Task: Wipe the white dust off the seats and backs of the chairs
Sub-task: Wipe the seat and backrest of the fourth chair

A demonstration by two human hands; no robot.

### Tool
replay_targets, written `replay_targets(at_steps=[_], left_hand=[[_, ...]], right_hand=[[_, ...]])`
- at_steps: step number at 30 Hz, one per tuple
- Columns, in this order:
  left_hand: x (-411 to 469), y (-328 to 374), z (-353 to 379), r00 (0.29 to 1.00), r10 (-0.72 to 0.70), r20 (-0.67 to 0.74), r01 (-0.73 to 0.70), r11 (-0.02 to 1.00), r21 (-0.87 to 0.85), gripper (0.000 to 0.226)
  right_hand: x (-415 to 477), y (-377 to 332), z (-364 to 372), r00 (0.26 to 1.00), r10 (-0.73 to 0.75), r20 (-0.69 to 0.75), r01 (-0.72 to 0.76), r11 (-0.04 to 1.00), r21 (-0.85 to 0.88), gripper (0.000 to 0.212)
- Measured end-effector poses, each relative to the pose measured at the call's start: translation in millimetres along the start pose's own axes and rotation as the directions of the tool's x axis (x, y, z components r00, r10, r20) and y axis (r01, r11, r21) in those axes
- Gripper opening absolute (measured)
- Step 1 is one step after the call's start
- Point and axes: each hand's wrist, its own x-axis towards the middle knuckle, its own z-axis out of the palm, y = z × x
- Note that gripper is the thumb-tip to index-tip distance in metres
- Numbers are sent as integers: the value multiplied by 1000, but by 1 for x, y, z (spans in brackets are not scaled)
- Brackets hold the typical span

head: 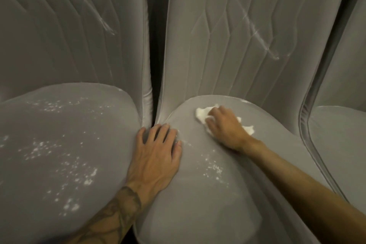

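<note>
Three grey upholstered chairs stand side by side. The middle chair's seat [198, 194] carries a patch of white dust [213, 170] near its centre. My right hand [223, 127] presses a crumpled white cloth [202, 114] onto the back of that seat. My left hand [156, 154] lies flat, fingers spread, across the gap between the left and middle seats, holding nothing. The left chair's seat [59, 144] is speckled with white dust [79, 172]. White streaks mark the left chair's back [103, 22] and the middle chair's back [257, 31].
A dark narrow gap [152, 45] runs between the left and middle chair backs. The third chair [340, 140] shows partly at the right edge, with a piped rim.
</note>
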Motion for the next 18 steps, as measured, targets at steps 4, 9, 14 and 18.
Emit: replay_targets(at_steps=[4, 9, 14, 18], left_hand=[[0, 1, -1, 1000, -5, -6, 5, 1000, 8, 35], [1, 1, 0, 1000, 2, -7, -2, 1000, 9, 37], [0, 2, -2, 1000, -3, 1, 3, 1000, 13, 35], [2, 2, -2, 1000, -5, 3, 5, 1000, 9, 35]], right_hand=[[6, 30, -19, 934, 344, -94, -353, 930, -103, 30], [-45, -33, 5, 996, -81, 41, 81, 997, 18, 24], [-18, 25, -20, 987, 157, -36, -159, 985, -63, 26], [-23, -7, -7, 966, 248, -73, -253, 966, -59, 25]])
